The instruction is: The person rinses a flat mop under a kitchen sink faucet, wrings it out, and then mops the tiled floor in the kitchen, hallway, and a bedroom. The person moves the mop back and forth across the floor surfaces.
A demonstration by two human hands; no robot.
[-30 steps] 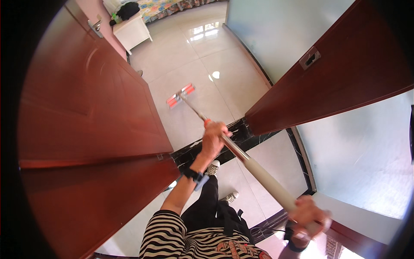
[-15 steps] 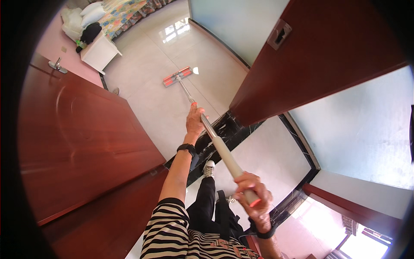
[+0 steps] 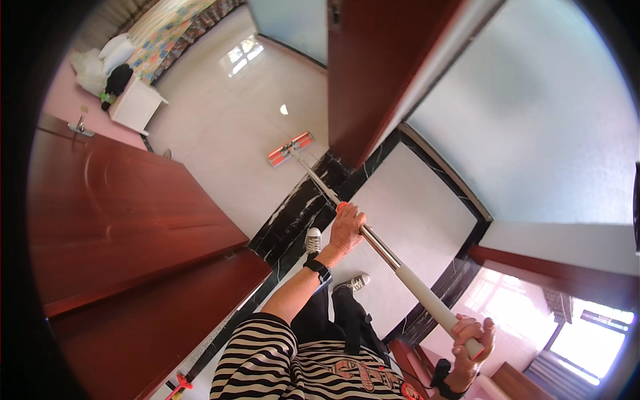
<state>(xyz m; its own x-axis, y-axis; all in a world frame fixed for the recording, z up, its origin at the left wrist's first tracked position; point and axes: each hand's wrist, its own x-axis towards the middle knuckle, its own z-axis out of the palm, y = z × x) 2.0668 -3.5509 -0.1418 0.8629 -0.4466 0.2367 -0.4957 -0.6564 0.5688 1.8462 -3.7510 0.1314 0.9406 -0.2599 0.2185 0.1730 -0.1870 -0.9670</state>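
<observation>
A flat mop with a red and grey head [image 3: 291, 149] lies on the light tiled floor just beyond the dark threshold. Its long pole [image 3: 381, 247] slants back toward me, metal in the middle with a pale grip at the upper end. My left hand [image 3: 347, 227] is wrapped round the metal part, just behind a red collar. At the end of the pale grip, my right hand [image 3: 472, 339] is closed round the pole near its red cap. Some of the right fingers look partly lifted.
A red-brown door [image 3: 120, 207] stands at the left, another [image 3: 380, 73] at the upper right. The black marble threshold [image 3: 293, 217] crosses between rooms. A white nightstand [image 3: 138, 105] and a patterned bed [image 3: 173, 37] stand at the far left. Frosted glass [image 3: 527, 120] fills the right side.
The mop head has come back toward the threshold. Both hands have moved right and nearer with the pole. One of my feet now shows more fully beside the other.
</observation>
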